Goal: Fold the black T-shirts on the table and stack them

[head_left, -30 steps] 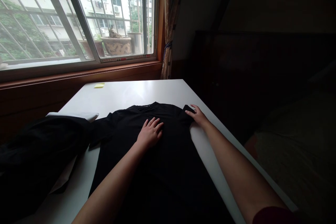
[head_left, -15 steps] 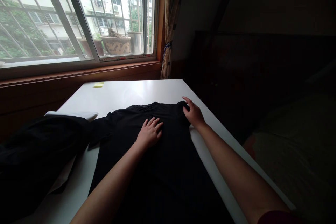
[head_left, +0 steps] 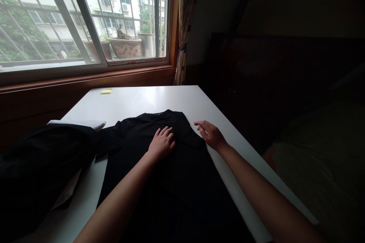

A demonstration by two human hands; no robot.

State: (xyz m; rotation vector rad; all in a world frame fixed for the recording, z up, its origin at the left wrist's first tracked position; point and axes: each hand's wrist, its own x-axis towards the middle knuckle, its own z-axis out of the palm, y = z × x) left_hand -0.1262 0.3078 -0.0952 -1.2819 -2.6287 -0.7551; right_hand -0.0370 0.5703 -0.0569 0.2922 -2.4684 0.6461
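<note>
A black T-shirt (head_left: 176, 182) lies spread on the white table (head_left: 125, 102), its collar towards the far end. My left hand (head_left: 162, 143) rests flat on the upper part of the shirt, fingers spread. Just off the shirt's right edge is my right hand (head_left: 210, 134), fingers apart and slightly bent, with nothing visible in them. The shirt's right sleeve (head_left: 189, 133) lies folded inward over its front, between my two hands. On the other side, the left sleeve (head_left: 110, 140) sticks out towards a dark heap of cloth.
A pile of dark clothing (head_left: 48, 159) covers the table's left side, with a white piece (head_left: 94, 124) under it. A yellow sticky note (head_left: 106, 91) is near the far left corner. Behind stand a barred window (head_left: 119, 15) and a tied curtain (head_left: 181, 64).
The right sleeve, held by my right hand before, now lies folded in over the shirt. My right hand has let go and come slightly nearer. My left hand stays put.
</note>
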